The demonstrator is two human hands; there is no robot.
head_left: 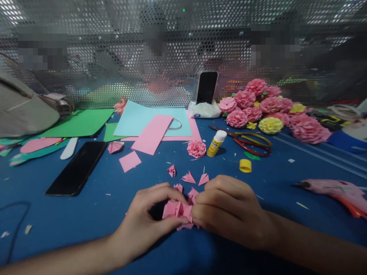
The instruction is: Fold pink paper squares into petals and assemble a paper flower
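Note:
A folded pink paper piece (176, 210) is between my two hands near the table's front. My left hand (151, 215) grips its left side between thumb and fingers. My right hand (229, 212) is closed at its right side, fingers pinched on the paper's edge; the fingertips partly hide it. Just beyond lie small folded pink pieces (188, 177), some partly covered by my hands. A finished-looking pink paper flower (196, 149) sits farther back beside an upright glue stick (216, 143), whose yellow cap (245, 165) lies to the right.
Scissors (252, 141) and a pink glue gun (332, 188) lie right. Pink paper flowers (245, 99) are heaped at the back right. A black phone (77, 168) lies left, near coloured sheets (153, 133). Another phone (207, 88) stands before a perforated metal screen (114, 68).

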